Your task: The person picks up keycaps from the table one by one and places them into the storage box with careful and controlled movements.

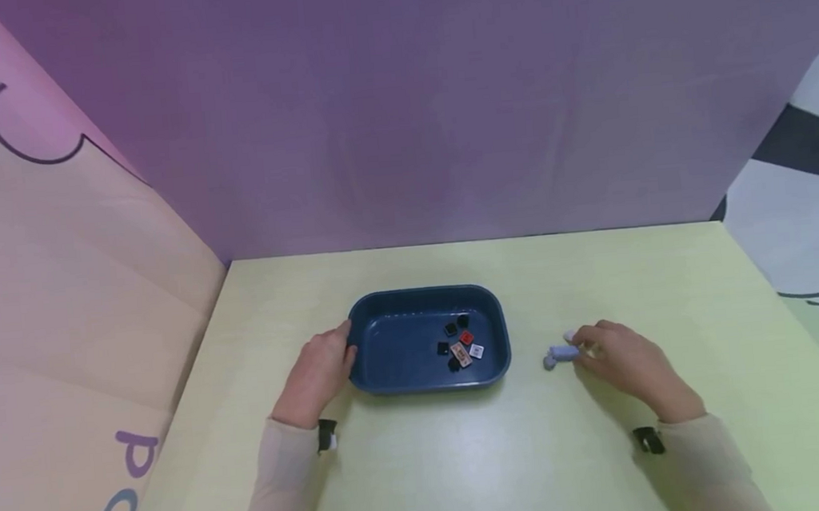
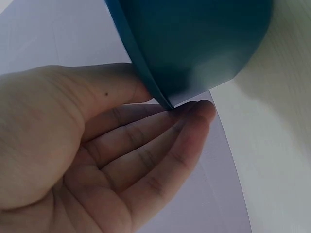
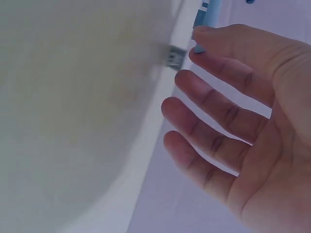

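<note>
A dark blue rectangular tray (image 1: 396, 357) sits on the table. My left hand (image 1: 321, 371) grips its left rim; in the left wrist view the thumb lies on one side of the tray wall (image 2: 194, 43) and the fingers on the other. Right of the tray, my right hand (image 1: 620, 359) pinches a long light-blue keycap (image 1: 564, 352) between thumb and index finger, the other fingers loosely bent. Beside it on the table are a small bluish keycap (image 1: 549, 362) and a pale one (image 1: 570, 336). A grey square keycap (image 3: 176, 57) shows near the fingertips in the right wrist view.
Inside the tray's right half lie several small keycaps, among them a red one (image 1: 466, 337), a white one (image 1: 476, 351), a printed orange-beige one (image 1: 461, 355) and black ones. The pale yellow table (image 1: 454, 460) meets a purple wall (image 1: 441, 108) behind and printed panels at the sides.
</note>
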`<action>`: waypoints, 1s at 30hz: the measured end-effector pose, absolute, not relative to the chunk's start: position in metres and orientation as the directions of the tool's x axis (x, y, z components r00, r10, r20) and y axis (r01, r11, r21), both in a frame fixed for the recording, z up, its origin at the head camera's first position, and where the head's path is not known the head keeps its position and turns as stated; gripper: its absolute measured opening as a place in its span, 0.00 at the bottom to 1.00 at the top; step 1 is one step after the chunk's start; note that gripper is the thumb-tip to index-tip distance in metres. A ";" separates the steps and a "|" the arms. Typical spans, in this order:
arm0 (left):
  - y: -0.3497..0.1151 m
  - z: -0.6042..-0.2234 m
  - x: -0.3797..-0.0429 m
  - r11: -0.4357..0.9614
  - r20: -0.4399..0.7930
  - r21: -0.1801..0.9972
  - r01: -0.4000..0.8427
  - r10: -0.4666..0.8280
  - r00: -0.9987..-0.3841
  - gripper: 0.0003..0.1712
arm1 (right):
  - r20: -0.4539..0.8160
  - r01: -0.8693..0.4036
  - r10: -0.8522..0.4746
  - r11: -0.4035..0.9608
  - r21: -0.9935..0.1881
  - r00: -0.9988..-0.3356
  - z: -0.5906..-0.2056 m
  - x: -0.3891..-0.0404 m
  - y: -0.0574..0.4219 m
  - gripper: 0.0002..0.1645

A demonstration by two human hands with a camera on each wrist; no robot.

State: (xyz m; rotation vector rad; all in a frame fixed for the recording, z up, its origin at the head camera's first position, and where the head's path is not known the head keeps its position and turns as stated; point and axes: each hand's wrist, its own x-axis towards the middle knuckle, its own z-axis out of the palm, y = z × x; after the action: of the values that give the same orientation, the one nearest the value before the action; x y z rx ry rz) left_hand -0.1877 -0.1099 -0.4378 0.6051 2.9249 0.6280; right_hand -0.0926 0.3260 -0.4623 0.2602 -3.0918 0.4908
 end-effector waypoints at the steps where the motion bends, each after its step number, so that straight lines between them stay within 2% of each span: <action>1: -0.110 -0.438 -0.188 0.837 -0.007 0.412 0.360 0.397 -0.918 0.27 | 0.034 -0.164 -0.162 0.935 -0.315 -0.986 -0.461 -0.092 0.325 0.11; 7: -0.110 -0.438 -0.188 0.842 -0.019 0.409 0.351 0.393 -0.919 0.27 | 0.119 -0.219 -0.189 0.914 -0.341 -0.975 -0.440 -0.096 0.308 0.12; 13: -0.110 -0.438 -0.188 0.839 -0.014 0.411 0.357 0.397 -0.918 0.27 | 0.199 -0.293 -0.238 0.901 -0.320 -0.951 -0.420 -0.108 0.275 0.12; 21: -0.110 -0.438 -0.188 0.837 -0.013 0.411 0.361 0.402 -0.916 0.27 | 0.217 -0.379 -0.325 0.879 -0.290 -0.920 -0.407 -0.118 0.238 0.13; 30: -0.111 -0.438 -0.189 0.837 -0.011 0.410 0.362 0.401 -0.916 0.27 | 0.209 -0.405 -0.356 0.865 -0.296 -0.911 -0.408 -0.119 0.229 0.14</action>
State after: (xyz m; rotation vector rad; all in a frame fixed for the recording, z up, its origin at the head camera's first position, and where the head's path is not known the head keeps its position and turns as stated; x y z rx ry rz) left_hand -0.1887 -0.1109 -0.4375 0.6075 2.9185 0.6226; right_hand -0.1189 0.2292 -0.4076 0.5933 -2.8904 0.5066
